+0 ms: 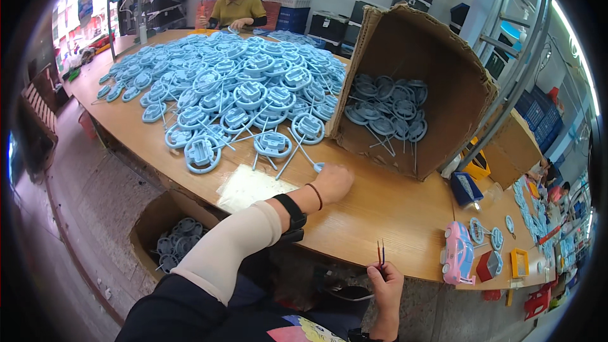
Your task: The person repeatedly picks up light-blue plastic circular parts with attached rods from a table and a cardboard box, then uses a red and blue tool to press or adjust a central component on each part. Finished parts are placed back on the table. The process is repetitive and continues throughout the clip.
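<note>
My left hand (334, 181) reaches over the wooden table, its fingers curled. The edge of a light blue plastic part (318, 167) shows at the fingers; the hand hides the rest of it. Low at the table's front edge, my right hand (386, 282) pinches a cable whose two thin wire ends (381, 252), one reddish and one blue, point up. Left of my left hand lies a whitish sheet-like stack (250, 187). Beyond it is a large heap of light blue round plastic parts (247, 92), with thin stems or cords sticking out.
An open cardboard box (443, 145) lies tipped on the table (380, 228), similar parts inside. Another carton (142, 231) with parts stands below left. A pink-and-blue toy car (458, 253) and a blue bin (466, 190) are at right. A person (235, 9) sits across the table.
</note>
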The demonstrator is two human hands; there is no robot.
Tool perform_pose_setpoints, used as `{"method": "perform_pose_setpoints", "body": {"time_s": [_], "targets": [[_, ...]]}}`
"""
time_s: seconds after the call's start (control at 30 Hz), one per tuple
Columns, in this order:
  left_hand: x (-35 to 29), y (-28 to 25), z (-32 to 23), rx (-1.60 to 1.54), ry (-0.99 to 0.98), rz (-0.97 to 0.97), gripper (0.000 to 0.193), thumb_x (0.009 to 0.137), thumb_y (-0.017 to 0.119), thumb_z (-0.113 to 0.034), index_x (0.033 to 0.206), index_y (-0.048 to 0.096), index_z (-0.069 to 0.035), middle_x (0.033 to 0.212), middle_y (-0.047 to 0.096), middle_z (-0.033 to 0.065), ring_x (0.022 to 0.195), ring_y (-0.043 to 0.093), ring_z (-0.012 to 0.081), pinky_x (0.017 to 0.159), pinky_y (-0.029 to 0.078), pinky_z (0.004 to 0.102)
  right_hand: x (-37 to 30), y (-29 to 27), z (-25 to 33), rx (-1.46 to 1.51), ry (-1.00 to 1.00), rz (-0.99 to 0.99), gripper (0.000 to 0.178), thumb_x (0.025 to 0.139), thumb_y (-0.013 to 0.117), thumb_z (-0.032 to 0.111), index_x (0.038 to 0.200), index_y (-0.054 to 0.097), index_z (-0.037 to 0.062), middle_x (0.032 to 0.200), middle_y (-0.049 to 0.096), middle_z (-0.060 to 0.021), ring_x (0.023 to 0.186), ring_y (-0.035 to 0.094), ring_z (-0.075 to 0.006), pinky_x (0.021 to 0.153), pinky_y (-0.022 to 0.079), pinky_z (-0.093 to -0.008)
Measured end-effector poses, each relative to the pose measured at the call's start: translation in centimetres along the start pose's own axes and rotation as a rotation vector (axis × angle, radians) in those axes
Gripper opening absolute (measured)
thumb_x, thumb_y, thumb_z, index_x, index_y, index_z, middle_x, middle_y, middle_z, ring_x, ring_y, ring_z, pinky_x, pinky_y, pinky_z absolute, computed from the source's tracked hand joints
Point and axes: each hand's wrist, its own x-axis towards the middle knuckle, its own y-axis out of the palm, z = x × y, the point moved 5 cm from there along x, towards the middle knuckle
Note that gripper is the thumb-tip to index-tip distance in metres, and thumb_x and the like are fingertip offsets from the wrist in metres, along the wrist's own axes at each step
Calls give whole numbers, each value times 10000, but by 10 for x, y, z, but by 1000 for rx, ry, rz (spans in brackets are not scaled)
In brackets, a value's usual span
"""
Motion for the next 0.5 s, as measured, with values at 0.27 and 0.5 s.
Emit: {"method": "perform_pose_setpoints", "body": {"time_s": [0.27,0.5], "targets": [[-119,-124,-71,-744,322,-794,293,843,491,-18,1131,451,20,1121,537,218,982,560,335,845,449,371,13,24,10,266,34,18,259,872,595,212,1010,608,-6,559,432,65,426,340,-22,388,247,-184],[-157,-46,-92,-2049,33,-241,329,904,509,-111,1196,394,-13,1138,478,46,1072,448,117,922,379,276,18,21,14,559,-84,-28,179,891,558,212,856,556,36,511,401,56,394,333,-33,359,234,-202]]}}
